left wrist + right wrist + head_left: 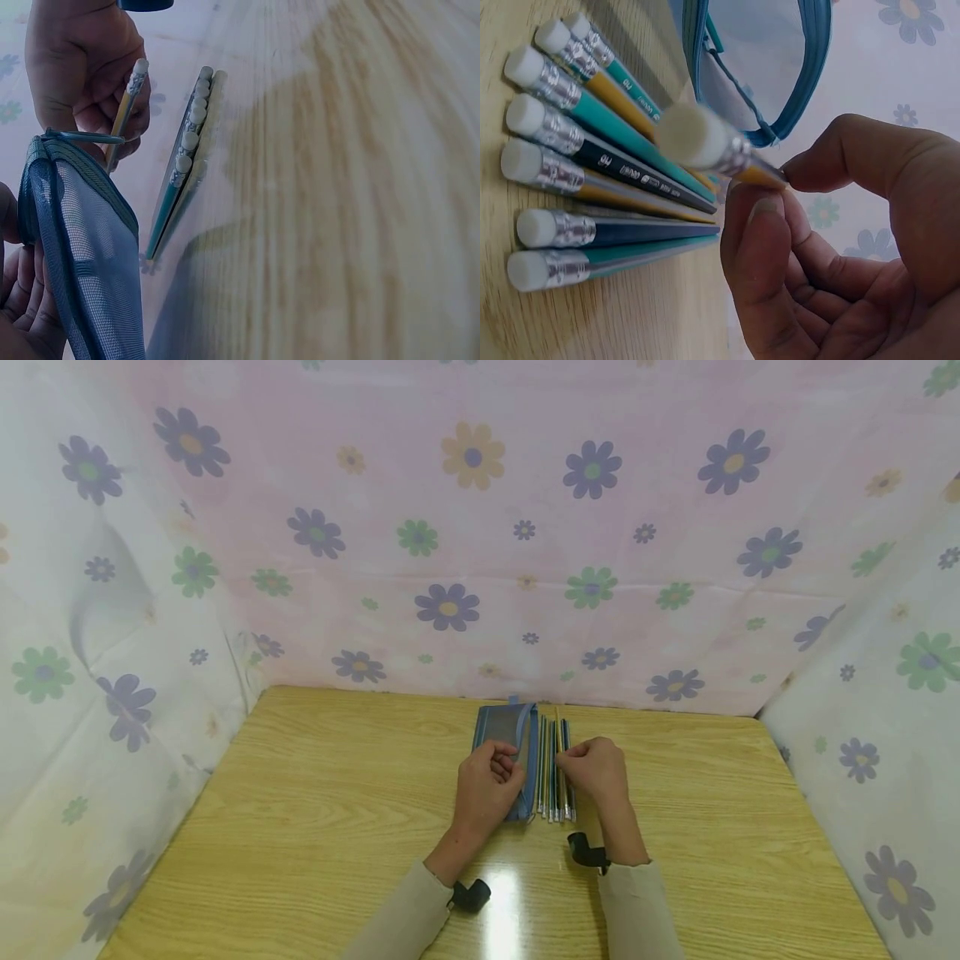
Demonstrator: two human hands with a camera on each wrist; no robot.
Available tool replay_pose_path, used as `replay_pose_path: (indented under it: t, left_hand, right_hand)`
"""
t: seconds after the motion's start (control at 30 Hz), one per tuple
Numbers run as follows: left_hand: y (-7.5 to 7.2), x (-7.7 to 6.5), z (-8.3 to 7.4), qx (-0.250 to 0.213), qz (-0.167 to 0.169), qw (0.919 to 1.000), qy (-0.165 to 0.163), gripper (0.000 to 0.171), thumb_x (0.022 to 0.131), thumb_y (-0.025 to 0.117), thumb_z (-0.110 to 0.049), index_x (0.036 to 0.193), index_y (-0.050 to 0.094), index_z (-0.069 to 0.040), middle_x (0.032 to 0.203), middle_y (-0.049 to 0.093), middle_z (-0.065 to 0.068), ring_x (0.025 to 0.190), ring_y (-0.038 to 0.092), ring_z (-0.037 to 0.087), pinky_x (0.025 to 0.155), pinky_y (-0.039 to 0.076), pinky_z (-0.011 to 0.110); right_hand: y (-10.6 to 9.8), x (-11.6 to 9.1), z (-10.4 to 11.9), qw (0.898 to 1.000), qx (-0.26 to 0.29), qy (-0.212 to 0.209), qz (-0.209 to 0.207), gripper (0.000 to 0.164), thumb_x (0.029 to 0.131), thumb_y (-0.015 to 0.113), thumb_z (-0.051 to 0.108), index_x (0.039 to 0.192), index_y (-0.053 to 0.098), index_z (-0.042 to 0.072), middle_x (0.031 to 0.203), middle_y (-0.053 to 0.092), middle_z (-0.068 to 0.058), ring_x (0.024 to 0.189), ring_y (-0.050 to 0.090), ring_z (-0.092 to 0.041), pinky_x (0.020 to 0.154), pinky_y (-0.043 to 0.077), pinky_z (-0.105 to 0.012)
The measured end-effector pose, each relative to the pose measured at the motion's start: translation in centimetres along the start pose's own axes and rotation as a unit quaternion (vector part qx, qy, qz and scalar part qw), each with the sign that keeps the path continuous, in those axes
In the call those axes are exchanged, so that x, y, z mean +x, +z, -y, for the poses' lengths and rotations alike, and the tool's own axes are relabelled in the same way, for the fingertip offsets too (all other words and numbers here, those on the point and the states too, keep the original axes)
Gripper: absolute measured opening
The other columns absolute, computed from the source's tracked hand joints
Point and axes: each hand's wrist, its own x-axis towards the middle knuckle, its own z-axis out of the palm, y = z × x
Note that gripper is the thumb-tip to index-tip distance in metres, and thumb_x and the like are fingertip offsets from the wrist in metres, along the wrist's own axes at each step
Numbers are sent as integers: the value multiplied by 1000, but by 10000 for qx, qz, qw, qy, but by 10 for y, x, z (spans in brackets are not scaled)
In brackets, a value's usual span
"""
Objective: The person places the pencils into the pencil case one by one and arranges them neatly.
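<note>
A blue mesh zip pencil case lies on the table in front of me, its mouth held apart in the right wrist view. My left hand grips the case's edge, thumb and fingers around the rim. Between thumb and fingertips, my right hand pinches a yellow pencil near its white eraser end. The pencil is lifted above a row of several pencils in green, yellow, black and navy, all with white erasers towards me. Its far end is hidden behind the fingers.
The wooden table reaches left and right of the case. A flowered cloth hangs close behind the table and at both sides. Black wrist cameras sit at both cuffs.
</note>
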Motion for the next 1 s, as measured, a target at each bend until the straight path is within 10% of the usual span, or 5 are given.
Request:
replay_pose_path:
  t: [1.0]
  left_hand:
    - [0, 1, 1, -82, -44, 9999, 47, 17, 91, 73, 0, 108, 72, 2, 83, 67, 2, 67, 65, 9, 60, 57, 23]
  right_hand:
    - [24, -4, 13, 9879, 1510, 138, 326, 18, 93, 72, 10, 97, 80, -6, 79, 75, -15, 64, 72, -22, 65, 65, -40]
